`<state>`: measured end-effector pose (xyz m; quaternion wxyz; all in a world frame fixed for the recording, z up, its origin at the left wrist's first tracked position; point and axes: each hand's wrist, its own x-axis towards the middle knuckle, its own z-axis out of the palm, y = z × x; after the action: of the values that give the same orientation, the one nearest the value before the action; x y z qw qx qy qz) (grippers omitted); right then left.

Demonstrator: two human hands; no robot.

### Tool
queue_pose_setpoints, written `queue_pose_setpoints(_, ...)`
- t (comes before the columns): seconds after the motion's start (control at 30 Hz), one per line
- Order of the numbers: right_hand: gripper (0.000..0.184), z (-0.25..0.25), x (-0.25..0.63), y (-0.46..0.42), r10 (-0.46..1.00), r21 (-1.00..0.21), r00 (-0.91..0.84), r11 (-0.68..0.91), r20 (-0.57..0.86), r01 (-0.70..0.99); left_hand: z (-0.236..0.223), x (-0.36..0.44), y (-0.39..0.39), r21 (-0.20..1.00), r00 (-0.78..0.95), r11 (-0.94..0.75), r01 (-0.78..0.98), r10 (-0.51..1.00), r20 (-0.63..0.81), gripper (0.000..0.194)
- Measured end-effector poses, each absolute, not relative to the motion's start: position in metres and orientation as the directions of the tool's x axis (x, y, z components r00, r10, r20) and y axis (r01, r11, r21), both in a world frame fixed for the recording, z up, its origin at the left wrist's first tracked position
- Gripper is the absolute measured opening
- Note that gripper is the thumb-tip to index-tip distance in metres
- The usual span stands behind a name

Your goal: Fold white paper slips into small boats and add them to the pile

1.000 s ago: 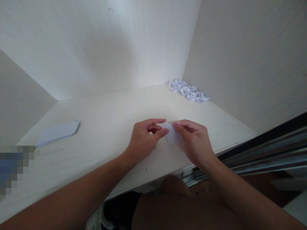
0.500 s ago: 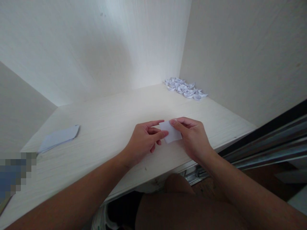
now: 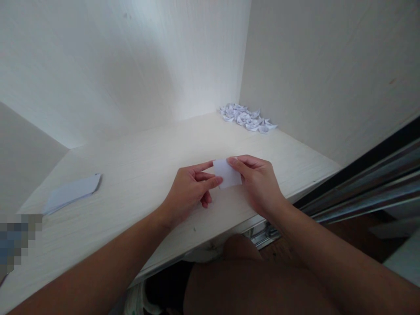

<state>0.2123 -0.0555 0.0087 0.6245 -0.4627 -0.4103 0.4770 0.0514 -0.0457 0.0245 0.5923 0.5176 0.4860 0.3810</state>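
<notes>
– What are the hands doing?
– The left hand (image 3: 187,190) and right hand (image 3: 259,177) are close together, both pinching the small white paper (image 3: 228,175) between them.
– Anything hidden?
– Fingertips behind the paper, and part of its right side under the right hand. I can't tell if it's folded.
– Where's this?
– Above a pale board (image 3: 141,153), between pale side walls (image 3: 315,87) and a back wall (image 3: 131,78).
– Farther out?
– A paper stack (image 3: 72,192) lies left; folded papers (image 3: 246,118) crowd the far right corner. Pixels mask something (image 3: 13,243) at the left edge.
</notes>
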Motion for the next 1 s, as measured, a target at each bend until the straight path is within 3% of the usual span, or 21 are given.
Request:
queue_pose_setpoints(0.3, 0.017, 0.0102, 0.2106, -0.0564, 0.969, -0.951, 0.245, 0.106, 0.034, -0.291, 0.0235, 0.0551, -0.0487, 0.985, 0.192, 0.115, 0.128, 0.972, -0.138, 0.049)
queue_pose_setpoints(1.0, 0.019, 0.0103, 0.2110, -0.0530, 0.961, -0.938, 0.273, 0.122, 0.031, -0.323, 0.0198, 0.0513, -0.0475, 0.987, 0.290, 0.020, 0.162, 0.955, -0.067, 0.051)
